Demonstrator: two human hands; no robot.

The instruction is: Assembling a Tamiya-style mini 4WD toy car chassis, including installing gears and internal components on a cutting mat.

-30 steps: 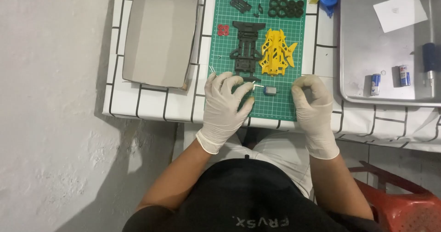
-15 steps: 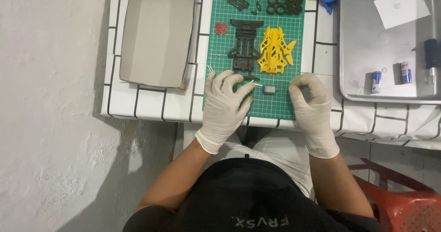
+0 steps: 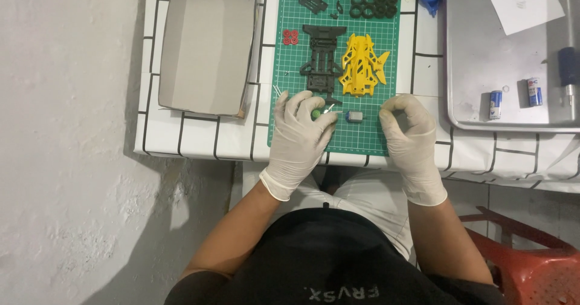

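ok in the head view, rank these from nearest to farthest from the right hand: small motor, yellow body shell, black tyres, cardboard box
1. small motor, just left of the right hand
2. yellow body shell, above it on the mat
3. black tyres, at the mat's top edge
4. cardboard box, far left

Free room and obstacles on the green cutting mat

The near edge of the green cutting mat [image 3: 284,69] is occupied by the left hand [image 3: 300,137] and the right hand [image 3: 408,134], with a small motor [image 3: 354,117] lying in the narrow gap between them. Directly beyond, the way is blocked by the black chassis [image 3: 322,60] and the yellow body shell [image 3: 362,63], set just beside each other. The far edge is crowded by black tyres [image 3: 374,5]. Passage to the left is bounded by the open cardboard box [image 3: 205,45], and to the right by the metal tray [image 3: 513,63]; a strip of bare tiled table [image 3: 423,69] is left open between mat and tray.
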